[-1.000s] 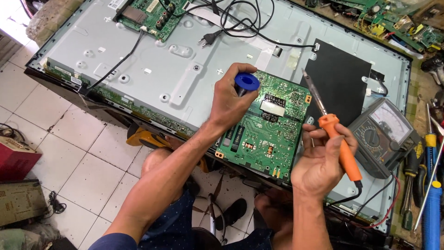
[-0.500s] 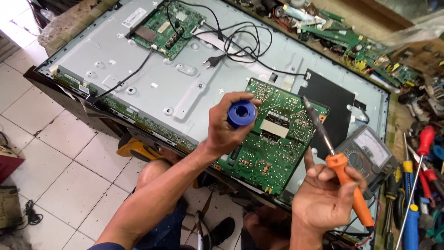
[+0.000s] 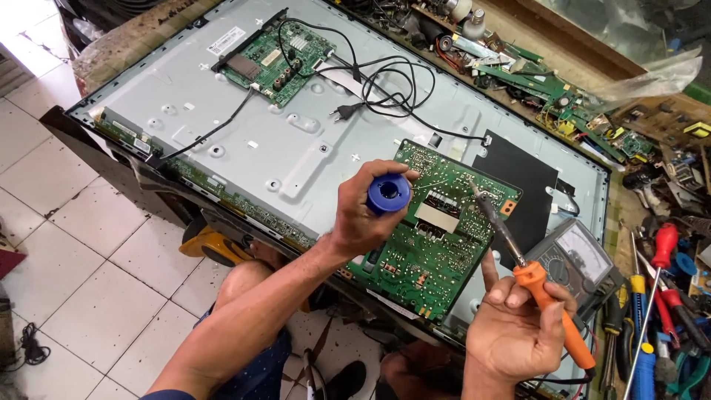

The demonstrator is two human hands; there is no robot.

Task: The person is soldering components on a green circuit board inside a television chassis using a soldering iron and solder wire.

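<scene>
Solder spool (image 3: 388,194), blue, sits in my left hand (image 3: 368,215), fingers curled shut around it, thumb over its top. I hold it just above the near-left corner of the green board (image 3: 437,244), which lies flat on the grey TV back panel (image 3: 222,126). My right hand (image 3: 515,333) is off the board's near-right edge, fingers closed on the orange handle of the soldering iron (image 3: 544,296). Its dark shaft slants up and left, the tip (image 3: 474,185) hanging over the board's right side; I cannot tell whether it touches. Just right of the board lies a black sheet (image 3: 518,181), and beyond the iron a meter (image 3: 574,255) with a pale dial. Further right of the board, screwdrivers (image 3: 659,274) with red, yellow and blue handles lie in a heap. Far left and back from the board, a smaller green board (image 3: 278,59) sits on the panel, and a black cable with a plug (image 3: 344,112) coils between the two. My knee (image 3: 244,278) is below the board's left end, over white floor tiles (image 3: 81,281).
</scene>
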